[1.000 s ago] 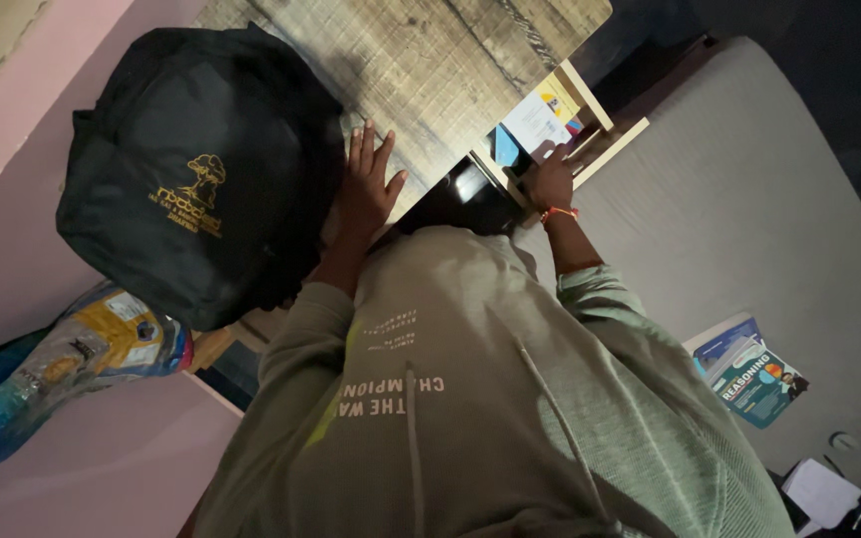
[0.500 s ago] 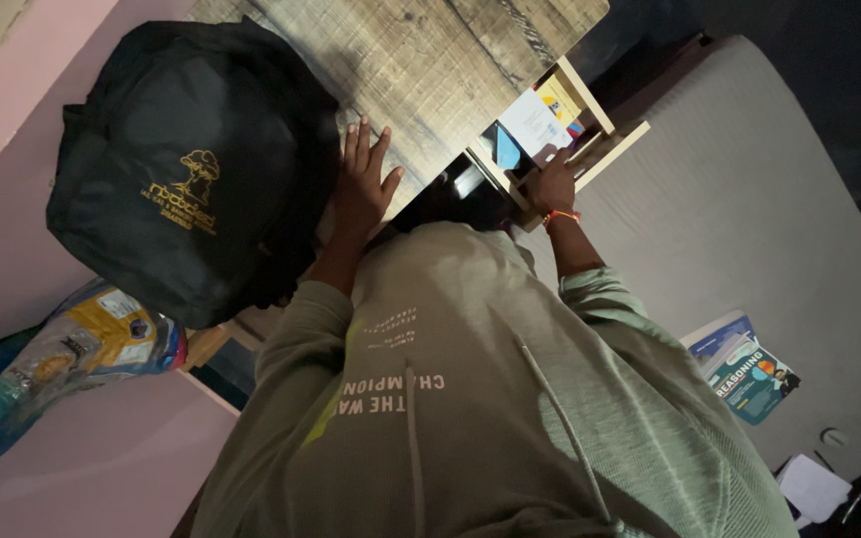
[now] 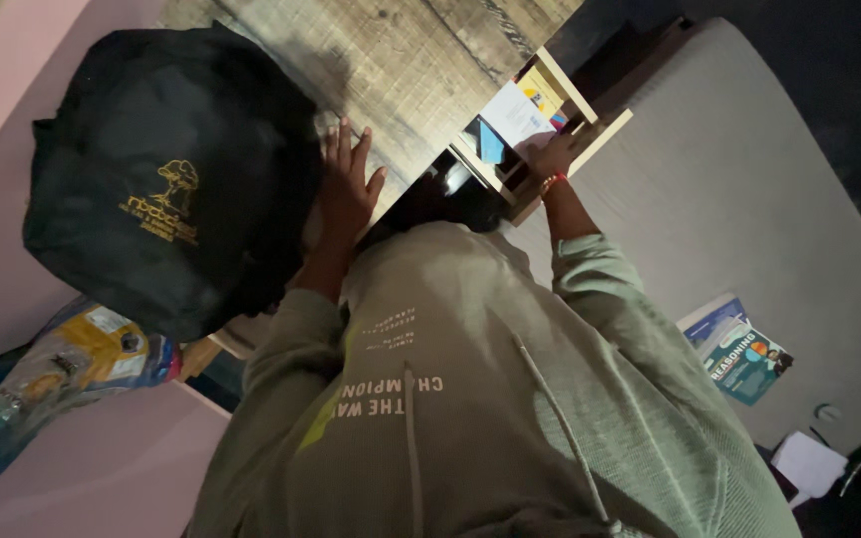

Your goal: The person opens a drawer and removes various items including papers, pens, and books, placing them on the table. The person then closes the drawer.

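Our left hand (image 3: 344, 189) lies flat, fingers apart, on the wooden surface (image 3: 421, 60) against the black fabric backpack (image 3: 166, 179); our right hand (image 3: 550, 157) reaches into the pale wooden shelf (image 3: 590, 125), grip we cannot tell; leaning harder could push the backpack off the edge

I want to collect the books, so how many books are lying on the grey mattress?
2: a blue book and a teal book partly overlapping it, near the edge of the grey mattress. Others may be hidden.

One head-worn camera is looking steeply down, close over the green sweatshirt chest (image 3: 470, 399), toward both hands at the grey wood-grain desk (image 3: 421, 70).
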